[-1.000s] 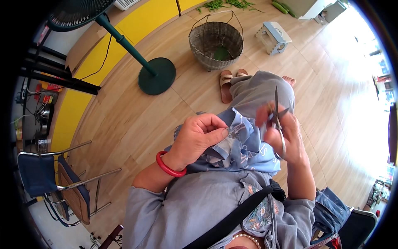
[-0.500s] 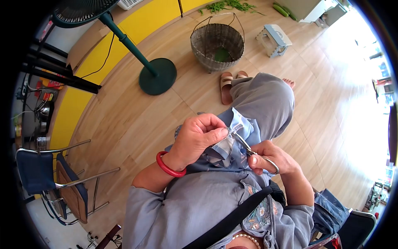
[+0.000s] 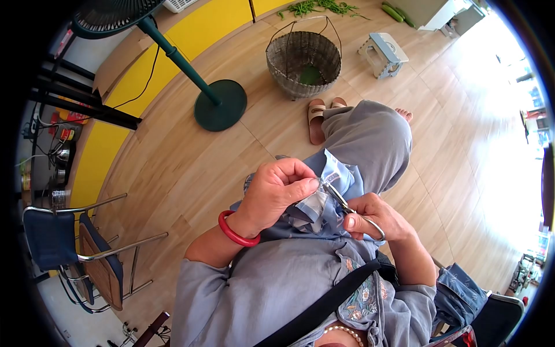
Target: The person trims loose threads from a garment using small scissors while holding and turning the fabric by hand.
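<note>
A bundle of blue patterned cloth (image 3: 344, 176) lies across my lap, its pale underside partly turned up. Between thumb and forefinger my left hand (image 3: 277, 191) pinches an edge of this cloth; a red bangle (image 3: 238, 229) circles that wrist. My right hand (image 3: 376, 217) grips a pair of metal scissors (image 3: 341, 199), thumb and fingers at the handle loops. The blades point up and left, their tips beside the pinched edge close to my left fingertips. Whether the tips touch the fabric is too small to tell.
A woven basket (image 3: 303, 63) stands on the floor ahead, with a folding stool (image 3: 383, 55) to its right. A green fan (image 3: 219, 105) is at the left, near a tipped metal-framed chair (image 3: 101, 260). Green vegetables (image 3: 324, 7) lie at the back. Sandals (image 3: 316, 118) sit by my leg.
My right hand and the scissors handles have shifted very slightly to the left, the loops looking a little closer together. My left hand keeps its pinch on the cloth.
</note>
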Demonstrator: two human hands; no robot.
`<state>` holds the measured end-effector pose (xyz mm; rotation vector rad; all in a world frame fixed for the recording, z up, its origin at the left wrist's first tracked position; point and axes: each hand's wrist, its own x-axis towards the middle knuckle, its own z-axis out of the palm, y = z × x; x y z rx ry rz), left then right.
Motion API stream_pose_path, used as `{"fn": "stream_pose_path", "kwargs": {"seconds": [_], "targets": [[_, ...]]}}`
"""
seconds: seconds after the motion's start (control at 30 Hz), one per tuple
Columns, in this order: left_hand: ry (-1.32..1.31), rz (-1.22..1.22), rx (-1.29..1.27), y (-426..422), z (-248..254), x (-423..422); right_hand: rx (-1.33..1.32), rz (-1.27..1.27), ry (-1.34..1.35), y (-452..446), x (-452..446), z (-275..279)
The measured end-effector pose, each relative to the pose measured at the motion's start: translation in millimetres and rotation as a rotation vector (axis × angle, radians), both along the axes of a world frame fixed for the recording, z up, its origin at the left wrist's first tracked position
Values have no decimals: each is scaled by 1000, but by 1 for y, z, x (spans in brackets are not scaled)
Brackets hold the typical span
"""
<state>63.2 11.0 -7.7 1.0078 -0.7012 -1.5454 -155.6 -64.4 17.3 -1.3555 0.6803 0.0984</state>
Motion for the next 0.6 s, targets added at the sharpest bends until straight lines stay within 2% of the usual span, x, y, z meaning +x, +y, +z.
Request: {"fn": "stream_pose_path", "kwargs": {"seconds": [0.33, 0.6], "targets": [[-13, 9, -3, 1, 3, 0, -66, -16, 31, 2, 2, -5], [-354, 45, -107, 4, 6, 2, -526, 9, 96, 5, 7, 7]]}}
